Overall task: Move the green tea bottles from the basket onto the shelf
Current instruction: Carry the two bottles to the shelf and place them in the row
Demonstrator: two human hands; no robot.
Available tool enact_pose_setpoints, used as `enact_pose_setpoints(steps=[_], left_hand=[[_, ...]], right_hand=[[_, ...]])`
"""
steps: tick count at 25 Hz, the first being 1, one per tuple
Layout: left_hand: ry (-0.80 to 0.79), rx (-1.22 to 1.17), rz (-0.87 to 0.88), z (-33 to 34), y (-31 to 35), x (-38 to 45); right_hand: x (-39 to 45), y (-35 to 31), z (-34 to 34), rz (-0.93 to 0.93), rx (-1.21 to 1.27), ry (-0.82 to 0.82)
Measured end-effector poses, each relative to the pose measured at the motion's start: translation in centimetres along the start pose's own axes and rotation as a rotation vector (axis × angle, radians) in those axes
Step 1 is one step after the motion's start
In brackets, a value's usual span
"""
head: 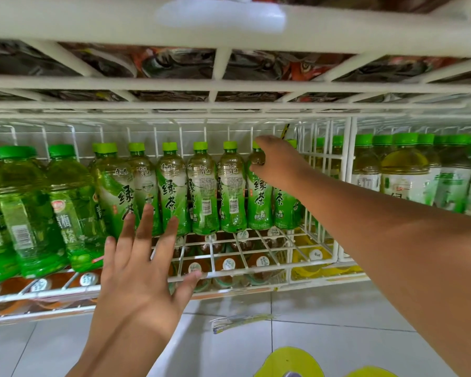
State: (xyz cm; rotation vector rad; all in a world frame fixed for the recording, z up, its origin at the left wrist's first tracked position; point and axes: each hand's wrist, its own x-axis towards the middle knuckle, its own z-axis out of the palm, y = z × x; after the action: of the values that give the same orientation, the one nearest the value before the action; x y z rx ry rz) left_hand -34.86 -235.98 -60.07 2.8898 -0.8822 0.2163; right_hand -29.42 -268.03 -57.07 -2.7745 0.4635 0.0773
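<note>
Green-capped clear plastic green tea bottles [201, 186] stand in a row on your white wire shelf [256, 250]. Your right hand [279, 161] grasps the shoulder of one bottle near the row's end; your left hand [142, 270] hangs open, holding nothing. Front shelf space remains. No basket shows, so remaining stock cannot be judged.

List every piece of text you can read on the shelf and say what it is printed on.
"绿茶": large green characters on the green tea bottles in the middle of the wire shelf.
"青梅绿茶": on the darker green bottles at left, partly cut off.
Brand names near the bottle necks, barcodes and fine print: too small to read.
Bottle caps on the shelf below: marks blurred.
Bottles at right: label unreadable.
</note>
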Motion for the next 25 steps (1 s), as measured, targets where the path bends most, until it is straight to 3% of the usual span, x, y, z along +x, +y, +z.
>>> enact_pose_setpoints(steps=[4, 7, 9, 14, 25], left_hand=[[-0.004, -0.011, -0.012, -0.2, 0.8, 0.0], [-0.023, -0.014, -0.014, -0.6, 1.1, 0.4], [-0.046, -0.009, -0.018, -0.9, 1.2, 0.8], [-0.054, -0.026, -0.015, -1.5, 0.8, 0.7], [-0.085, -0.064, 0.002, -0.7, 0.4, 0.4]], right_hand=[[-0.8, 0.0, -0.6, -0.046, -0.027, -0.055], [-3.6, 0.1, 0.2, -0.001, 0.098, 0.144], [-6.0, 0.5, 1.6, 0.094, 0.025, 0.267], [-7.5, 1.2, 2.9, 0.134, -0.247, 0.188], [-5.2, 1.9, 2.6, 0.216, -0.121, 0.035]])
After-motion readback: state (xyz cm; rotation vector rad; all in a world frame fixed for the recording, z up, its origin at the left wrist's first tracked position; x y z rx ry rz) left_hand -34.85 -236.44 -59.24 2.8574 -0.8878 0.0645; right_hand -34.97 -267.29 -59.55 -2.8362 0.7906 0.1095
